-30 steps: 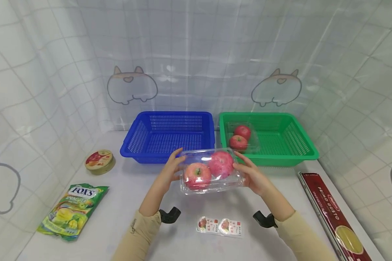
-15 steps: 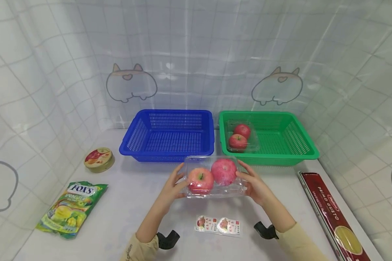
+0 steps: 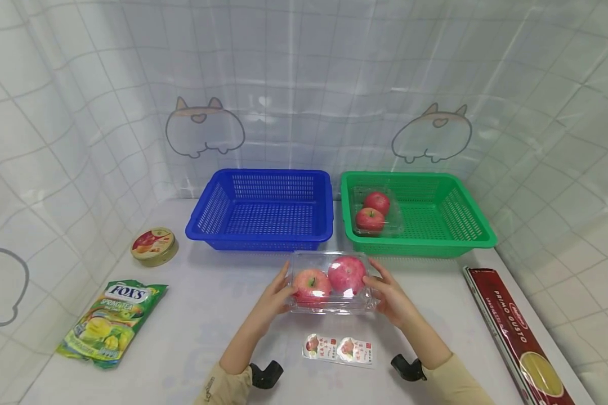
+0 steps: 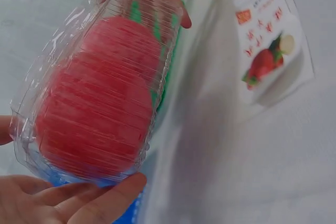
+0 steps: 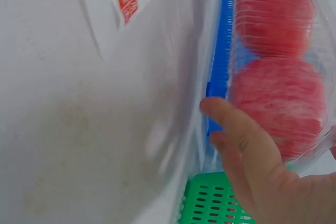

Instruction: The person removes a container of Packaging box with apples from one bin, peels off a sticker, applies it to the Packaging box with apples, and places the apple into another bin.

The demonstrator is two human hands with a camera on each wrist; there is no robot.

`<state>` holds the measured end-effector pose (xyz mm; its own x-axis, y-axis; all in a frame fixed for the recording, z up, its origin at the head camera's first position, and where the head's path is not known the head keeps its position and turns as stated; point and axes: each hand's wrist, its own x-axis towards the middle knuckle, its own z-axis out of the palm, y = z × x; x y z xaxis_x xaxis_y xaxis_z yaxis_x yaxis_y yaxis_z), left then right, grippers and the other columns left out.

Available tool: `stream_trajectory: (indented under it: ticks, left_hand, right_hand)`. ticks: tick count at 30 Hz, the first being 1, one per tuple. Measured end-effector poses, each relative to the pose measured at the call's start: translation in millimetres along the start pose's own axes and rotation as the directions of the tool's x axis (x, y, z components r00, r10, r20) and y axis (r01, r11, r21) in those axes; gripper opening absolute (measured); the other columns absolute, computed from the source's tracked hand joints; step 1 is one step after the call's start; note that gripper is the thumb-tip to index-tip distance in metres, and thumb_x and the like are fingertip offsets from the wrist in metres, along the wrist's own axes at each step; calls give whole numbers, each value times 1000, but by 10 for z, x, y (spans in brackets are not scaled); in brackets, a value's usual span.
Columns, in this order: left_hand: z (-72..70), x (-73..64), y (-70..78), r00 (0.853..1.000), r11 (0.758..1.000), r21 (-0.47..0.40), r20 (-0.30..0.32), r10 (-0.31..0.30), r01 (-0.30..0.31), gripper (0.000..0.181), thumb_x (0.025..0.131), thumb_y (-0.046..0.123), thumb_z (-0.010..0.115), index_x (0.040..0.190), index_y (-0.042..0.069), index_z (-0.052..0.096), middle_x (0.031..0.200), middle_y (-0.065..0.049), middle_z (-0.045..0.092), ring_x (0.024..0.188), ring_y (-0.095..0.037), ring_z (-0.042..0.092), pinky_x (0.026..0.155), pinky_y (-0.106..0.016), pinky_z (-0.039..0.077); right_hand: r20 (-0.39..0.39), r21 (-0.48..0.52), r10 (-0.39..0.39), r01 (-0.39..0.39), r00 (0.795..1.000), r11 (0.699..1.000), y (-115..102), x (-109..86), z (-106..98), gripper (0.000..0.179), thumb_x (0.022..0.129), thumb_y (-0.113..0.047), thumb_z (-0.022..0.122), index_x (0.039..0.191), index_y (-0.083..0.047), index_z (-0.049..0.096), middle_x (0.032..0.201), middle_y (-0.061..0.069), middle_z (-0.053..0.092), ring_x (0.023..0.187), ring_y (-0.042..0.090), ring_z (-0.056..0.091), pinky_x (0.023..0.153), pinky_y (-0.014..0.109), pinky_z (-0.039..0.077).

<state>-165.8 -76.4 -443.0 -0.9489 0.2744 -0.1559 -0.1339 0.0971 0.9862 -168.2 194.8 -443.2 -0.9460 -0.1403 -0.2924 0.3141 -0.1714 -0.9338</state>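
A clear plastic clamshell box (image 3: 309,260) with two red apples (image 3: 347,275) inside is held up between my two hands, in front of the baskets. My left hand (image 3: 272,301) grips its left end, with the thumb on one side and fingers beneath, as the left wrist view shows. On the right end my right hand (image 3: 392,297) has its thumb near the top and fingers spread under the box. Below it, a strip of two fruit stickers (image 3: 338,350) lies on the white table. The box's lid looks closed.
Behind stand a blue basket (image 3: 263,245) and a green basket (image 3: 436,247); the green one contains another clear box of two apples (image 3: 370,219). A round tin (image 3: 154,247) and a Fox's candy bag (image 3: 112,323) lie left, a red spaghetti box (image 3: 517,337) right.
Both hands have brought the apple box down and toward me, away from the baskets. It has turned from a slant to nearly level.
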Motion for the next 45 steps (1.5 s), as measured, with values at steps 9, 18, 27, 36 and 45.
stream_trajectory:
  ticks: [9,18,27,36,45]
  left_hand:
    - [-2,138,-100,1000,998,56,-19,-9,10,72,88,20,51,148,8,14,148,-27,16,133,-43,23,92,-55,41]
    - [-12,224,-180,999,998,60,-34,-16,18,72,86,17,50,148,6,15,148,-27,16,132,-44,24,91,-53,43]
    - [-25,255,-229,999,997,67,-48,-20,23,72,85,17,50,148,7,16,149,-26,14,132,-44,25,90,-54,43]
    - [-24,262,-256,997,997,58,-67,-41,45,72,85,17,51,147,6,18,148,-26,17,132,-45,23,93,-56,40]
    - [-28,229,-231,998,999,33,-50,-24,25,69,89,19,50,148,6,16,145,-28,24,131,-45,27,94,-58,37]
  right_hand:
    - [-24,-58,1,-2,1000,998,35,69,5,67,91,-15,48,149,-17,14,139,24,28,113,34,47,81,41,44]
    - [-46,-104,-1,-4,999,995,53,115,15,68,91,-13,49,148,-10,12,136,28,34,93,16,55,80,34,45]
    - [-74,-150,-17,5,997,989,90,152,38,66,90,-11,51,147,-6,18,133,30,37,90,14,57,77,30,46]
    - [-72,-227,-21,4,997,974,120,165,57,66,92,-16,50,147,-2,15,138,33,33,116,38,47,93,46,42]
    - [-48,-280,-2,-12,999,960,106,146,57,69,94,-24,49,148,-5,11,143,33,23,126,49,32,98,60,32]
